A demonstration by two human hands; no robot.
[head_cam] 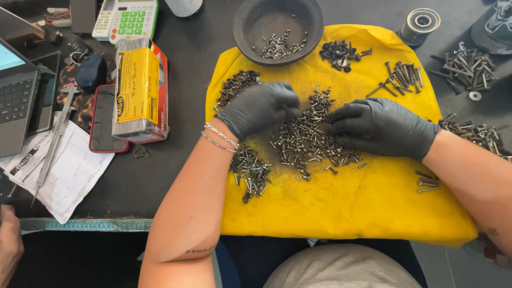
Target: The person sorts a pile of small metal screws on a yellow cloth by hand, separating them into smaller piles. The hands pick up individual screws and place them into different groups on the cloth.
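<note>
Two gloved hands work the middle heap of small screws on a yellow cloth.

The left hand (260,108) curls its fingertips together at the heap's upper edge, seemingly pinching a screw, though the pinch itself is hidden. The right hand (381,127) lies flat, fingers loosely spread on the central screw pile (306,140). Around it the yellow cloth (341,208) carries separate little heaps, apparently grouped by kind: dark screws (236,84), a silvery cluster (249,172), long bolts (402,76). A dark bowl (279,29) holds a few more on the tabletop (160,176).

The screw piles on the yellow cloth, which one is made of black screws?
The small pile of black screws at the cloth's far edge, right of the dark bowl; the others look silvery or grey.
</note>
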